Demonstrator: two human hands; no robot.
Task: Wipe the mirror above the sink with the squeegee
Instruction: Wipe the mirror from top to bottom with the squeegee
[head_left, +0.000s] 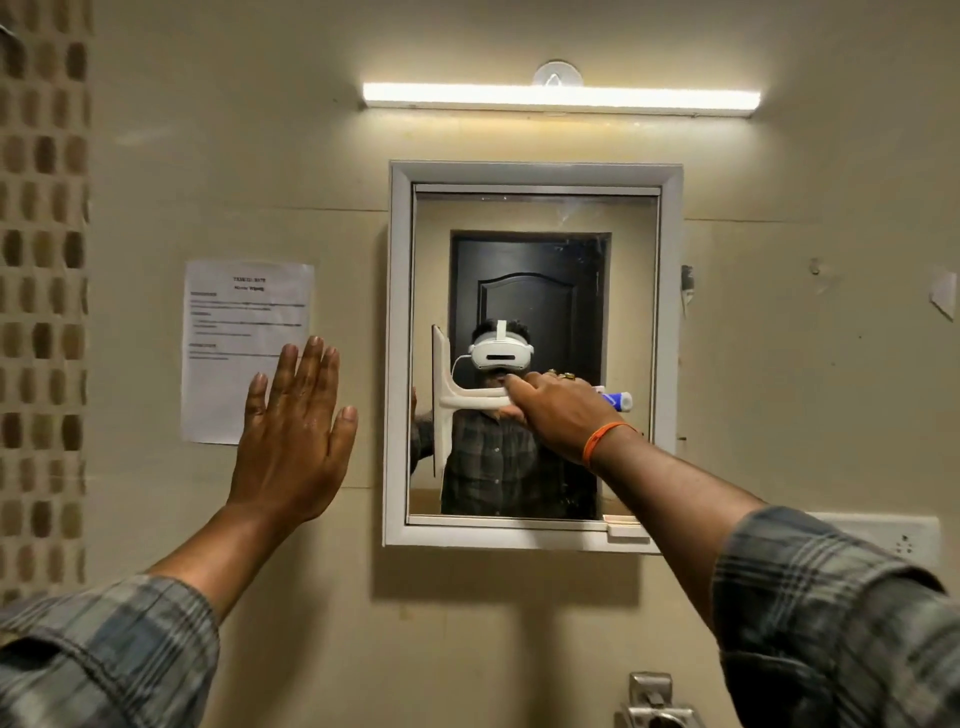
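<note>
Plaid grey sleeves fill the bottom corners. I see the right hand, orange band at the wrist, wrapped around the handle of the white plastic squeegee; fingers curled tight on the grip. Its blade stands upright, left of those fingers, against the glass of the white-framed rectangular wall mirror, near the left edge. Left hand is flat on the beige wall, fingers spread, holding nothing, fingertips overlapping the printed paper sheet. Lit tube light sits above the mirror.
</note>
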